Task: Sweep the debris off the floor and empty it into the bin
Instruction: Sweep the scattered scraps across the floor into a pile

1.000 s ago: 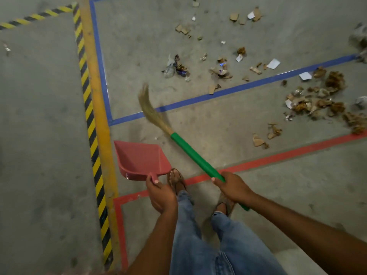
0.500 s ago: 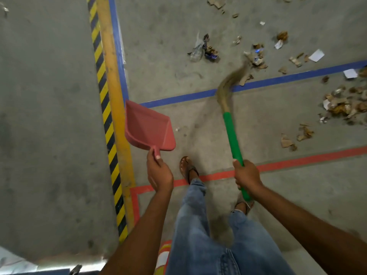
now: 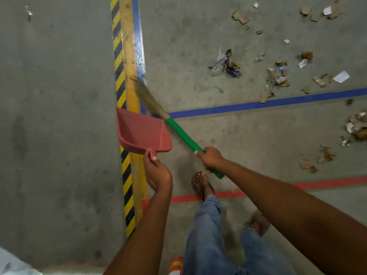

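Left hand (image 3: 157, 171) gripping the handle of the red plastic dustpan (image 3: 142, 132), right hand (image 3: 211, 158) closed round the green-handled straw broom (image 3: 184, 135); scattered cardboard-and-paper debris (image 3: 279, 79) lies far right on the grey concrete floor (image 3: 198, 46), so short strokes should gather it before lowering the pan

A stained grey concrete floor (image 3: 59, 116) carries a yellow-and-black hazard stripe (image 3: 118, 76) touching a solid yellow painted line (image 3: 129, 56) edged with blue tape (image 3: 137, 36). A second blue tape strip (image 3: 278, 103) and a red tape strip (image 3: 327, 183) cross it.

Left hand (image 3: 157, 172) gripped red dustpan (image 3: 142, 132); right hand (image 3: 211, 158) gripped broom (image 3: 179, 132), bristles beyond dustpan; debris (image 3: 278, 77) well right of dustpan.
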Action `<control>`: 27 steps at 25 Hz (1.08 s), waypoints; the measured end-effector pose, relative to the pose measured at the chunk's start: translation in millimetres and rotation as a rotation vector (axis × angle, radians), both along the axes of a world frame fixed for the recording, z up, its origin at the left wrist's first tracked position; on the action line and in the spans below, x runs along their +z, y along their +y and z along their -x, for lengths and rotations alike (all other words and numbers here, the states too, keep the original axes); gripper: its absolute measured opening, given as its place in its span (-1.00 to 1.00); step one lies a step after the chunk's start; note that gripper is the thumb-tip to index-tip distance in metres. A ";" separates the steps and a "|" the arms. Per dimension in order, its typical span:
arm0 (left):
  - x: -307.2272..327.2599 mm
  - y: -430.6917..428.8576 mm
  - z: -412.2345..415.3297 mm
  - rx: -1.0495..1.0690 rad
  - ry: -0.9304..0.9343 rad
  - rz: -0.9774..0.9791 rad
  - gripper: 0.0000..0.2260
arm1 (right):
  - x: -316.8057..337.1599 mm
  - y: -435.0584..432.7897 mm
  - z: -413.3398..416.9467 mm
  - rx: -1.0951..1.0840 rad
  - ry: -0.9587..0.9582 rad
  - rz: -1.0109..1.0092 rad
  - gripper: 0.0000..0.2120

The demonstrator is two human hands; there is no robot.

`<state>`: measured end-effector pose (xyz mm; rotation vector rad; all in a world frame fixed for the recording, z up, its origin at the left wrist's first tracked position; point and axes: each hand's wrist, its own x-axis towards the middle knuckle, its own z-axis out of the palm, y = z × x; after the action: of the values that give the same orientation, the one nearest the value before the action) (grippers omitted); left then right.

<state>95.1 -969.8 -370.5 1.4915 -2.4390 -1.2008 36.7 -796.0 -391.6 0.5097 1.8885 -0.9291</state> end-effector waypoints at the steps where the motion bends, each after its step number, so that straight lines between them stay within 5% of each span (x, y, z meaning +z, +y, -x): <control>1: -3.7 -4.2 3.4 0.012 0.007 -0.016 -0.69 | -13.6 -12.4 28.4 -0.187 -0.076 0.030 -0.69; 4: -3.5 -7.1 25.5 0.027 -0.017 -0.117 -0.69 | -28.3 -22.1 86.5 -0.766 -0.225 0.126 -0.80; 9: 5.9 12.0 75.6 -0.066 0.006 -0.162 -0.70 | 8.4 3.4 93.0 -1.038 -0.104 -0.005 -0.67; 16: 8.7 21.0 148.4 -0.192 0.001 -0.139 -0.69 | 107.9 -2.1 49.5 -0.864 -0.046 0.188 -0.74; 21: 13.1 9.7 203.6 -0.188 -0.045 -0.036 -0.73 | 43.7 -13.0 172.0 -0.672 -0.142 0.170 -0.65; 27: 11.6 18.5 274.4 -0.240 -0.057 -0.082 -0.74 | 6.6 44.3 240.8 -0.791 -0.092 -0.130 -0.61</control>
<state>-179.3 -951.3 -358.9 1.2962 -2.7010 -1.3302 -204.1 -751.8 -385.0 1.4136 1.6708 -1.2461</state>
